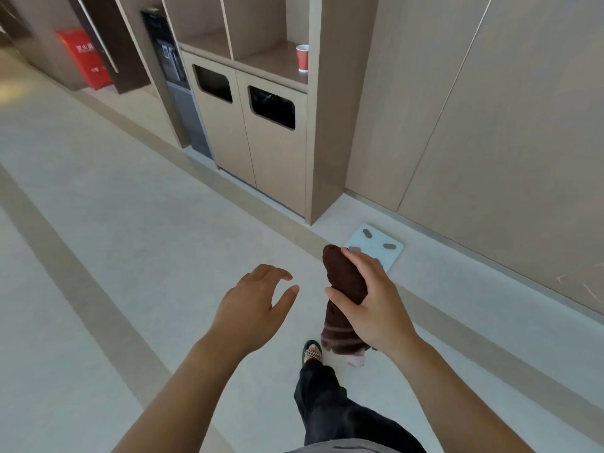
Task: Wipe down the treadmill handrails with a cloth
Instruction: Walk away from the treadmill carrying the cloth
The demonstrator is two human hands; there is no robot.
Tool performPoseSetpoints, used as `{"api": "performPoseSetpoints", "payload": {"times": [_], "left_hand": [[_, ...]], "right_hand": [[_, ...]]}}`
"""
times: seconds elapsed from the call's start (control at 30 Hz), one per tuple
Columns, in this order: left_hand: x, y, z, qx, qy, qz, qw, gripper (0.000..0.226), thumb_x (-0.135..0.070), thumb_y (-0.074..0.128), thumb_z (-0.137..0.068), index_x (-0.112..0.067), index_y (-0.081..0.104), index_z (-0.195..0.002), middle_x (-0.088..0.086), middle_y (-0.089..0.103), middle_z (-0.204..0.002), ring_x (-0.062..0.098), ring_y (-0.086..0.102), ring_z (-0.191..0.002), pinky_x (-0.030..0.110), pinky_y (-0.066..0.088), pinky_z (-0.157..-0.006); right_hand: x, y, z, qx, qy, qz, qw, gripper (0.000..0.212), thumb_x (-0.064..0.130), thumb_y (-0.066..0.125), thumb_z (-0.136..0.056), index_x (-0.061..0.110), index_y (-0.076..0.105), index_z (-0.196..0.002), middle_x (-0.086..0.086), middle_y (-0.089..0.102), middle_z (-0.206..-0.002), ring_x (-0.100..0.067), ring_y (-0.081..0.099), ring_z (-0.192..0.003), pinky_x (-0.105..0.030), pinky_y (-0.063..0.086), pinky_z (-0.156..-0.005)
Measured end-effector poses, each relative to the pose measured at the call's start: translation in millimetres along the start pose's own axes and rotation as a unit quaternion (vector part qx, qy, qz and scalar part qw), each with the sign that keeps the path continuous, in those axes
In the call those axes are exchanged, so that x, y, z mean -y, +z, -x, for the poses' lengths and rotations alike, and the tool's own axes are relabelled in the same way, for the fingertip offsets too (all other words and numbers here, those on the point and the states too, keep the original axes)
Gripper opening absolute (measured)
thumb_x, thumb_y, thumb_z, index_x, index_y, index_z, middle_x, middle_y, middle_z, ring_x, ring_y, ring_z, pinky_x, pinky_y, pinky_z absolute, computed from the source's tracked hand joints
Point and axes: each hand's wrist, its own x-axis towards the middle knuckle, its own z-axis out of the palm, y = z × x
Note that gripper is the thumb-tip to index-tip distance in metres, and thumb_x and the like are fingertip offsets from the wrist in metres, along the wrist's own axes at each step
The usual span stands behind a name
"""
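Note:
My right hand (pixel 372 300) grips a dark brown cloth (pixel 343 282) around its middle; the cloth is bunched into a roll, with its striped end hanging down below the hand. My left hand (pixel 258 304) hovers just left of the cloth, fingers spread and curved, holding nothing and not touching the cloth. Both hands are over the pale floor. No treadmill or handrail is in view.
A wooden cabinet (pixel 274 165) with two dark bin openings stands ahead, a red paper cup (pixel 302 57) on its shelf. A white bathroom scale (pixel 376 245) lies on the floor by the panelled wall. A water dispenser (pixel 173 83) and a red box (pixel 85 58) stand at the far left.

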Motion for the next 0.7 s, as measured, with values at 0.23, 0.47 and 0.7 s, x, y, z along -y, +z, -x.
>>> {"api": "performPoseSetpoints", "payload": {"times": [0.23,0.47,0.7], "left_hand": [[70,-58,-204,0.007,-0.028,-0.020,0.999,0.041,-0.052,0.035,-0.092,-0.031,0.051,-0.123,-0.012,0.049,-0.133,0.010,0.056,-0.103,0.033,0.046,-0.092],[159,-139,-362,-0.056,-0.094,-0.005,0.994,0.038,-0.050,0.038,-0.092,-0.030,0.052,-0.122,-0.011,0.051,-0.131,0.011,0.056,-0.093,0.035,0.047,-0.087],[250,-195,-543,-0.061,-0.049,-0.013,0.997,0.039,-0.049,0.038,-0.092,-0.028,0.052,-0.123,-0.008,0.051,-0.132,0.015,0.054,-0.110,0.037,0.046,-0.093]], "right_hand": [[-10,49,-238,0.024,-0.022,-0.010,0.999,0.060,0.040,0.065,-0.083,0.030,0.040,-0.137,0.011,0.045,-0.137,-0.002,0.044,-0.119,-0.016,0.038,-0.097],[21,117,-446,0.084,-0.074,-0.020,0.994,0.060,0.040,0.065,-0.083,0.033,0.040,-0.137,0.016,0.043,-0.136,0.003,0.043,-0.118,-0.005,0.032,-0.091],[24,179,-622,0.056,-0.066,-0.015,0.996,0.062,0.036,0.067,-0.084,0.026,0.040,-0.139,0.009,0.042,-0.138,-0.004,0.044,-0.121,-0.017,0.037,-0.099]]}}
